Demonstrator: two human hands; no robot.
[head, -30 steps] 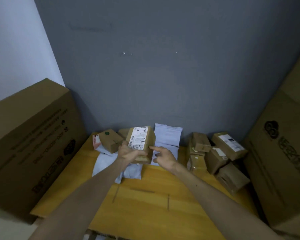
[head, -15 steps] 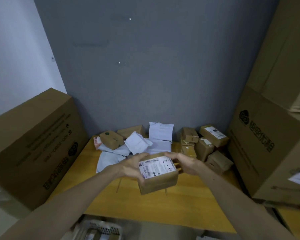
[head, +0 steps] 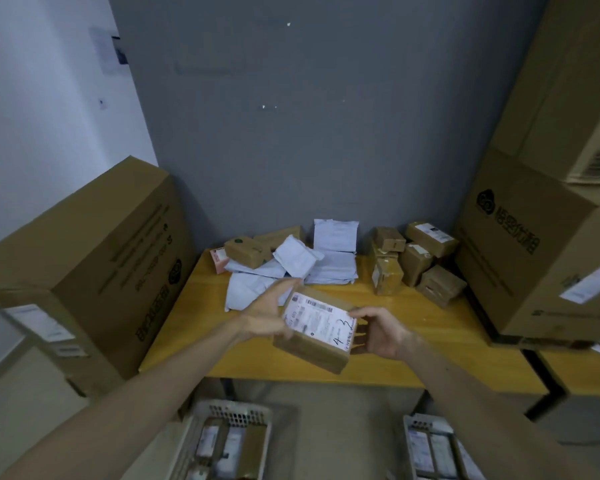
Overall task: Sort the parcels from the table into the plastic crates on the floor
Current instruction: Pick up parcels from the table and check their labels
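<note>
Parcel (head: 314, 327) pulled nearer since earlier – both hands gripping – crates (head: 227, 441) now visible.

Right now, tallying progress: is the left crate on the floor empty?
Not empty. The left crate already holds several parcels, visible inside its rim.

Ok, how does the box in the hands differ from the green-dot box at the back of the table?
The held box is off the table, gripped by the left hand and right hand, with a large white label on top. The green-dot box rests on white mailers, showing only a sticker. Both are brown cardboard.
</note>
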